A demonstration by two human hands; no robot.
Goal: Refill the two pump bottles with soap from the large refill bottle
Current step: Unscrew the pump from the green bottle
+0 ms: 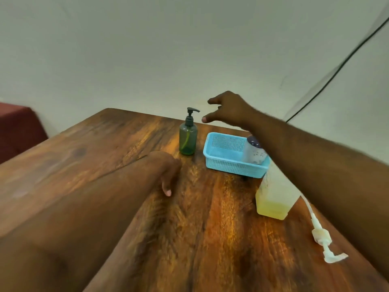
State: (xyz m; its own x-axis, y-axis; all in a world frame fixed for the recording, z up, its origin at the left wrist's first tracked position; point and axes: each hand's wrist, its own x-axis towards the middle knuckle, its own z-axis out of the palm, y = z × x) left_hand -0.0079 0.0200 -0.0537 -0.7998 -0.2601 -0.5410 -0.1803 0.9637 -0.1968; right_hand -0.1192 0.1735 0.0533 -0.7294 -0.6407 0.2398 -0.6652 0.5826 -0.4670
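- The green pump bottle stands upright at the centre of the frame, translucent plastic with a dark pump head still on.
- The right hand hovers just right of its pump, fingers spread, holding nothing.
- Best to grip the neck firmly and twist the pump off without tipping the bottle.
- The left hand rests on the table, fingers loosely curled, empty.
- Lower right, the square refill bottle holds yellow soap; a white pump lies beside it.
- A blue mesh basket holds a pale bottle.

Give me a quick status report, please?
Right hand open, near green pump bottle. Left hand resting on table. Refill bottle uncapped. Nothing blocking.
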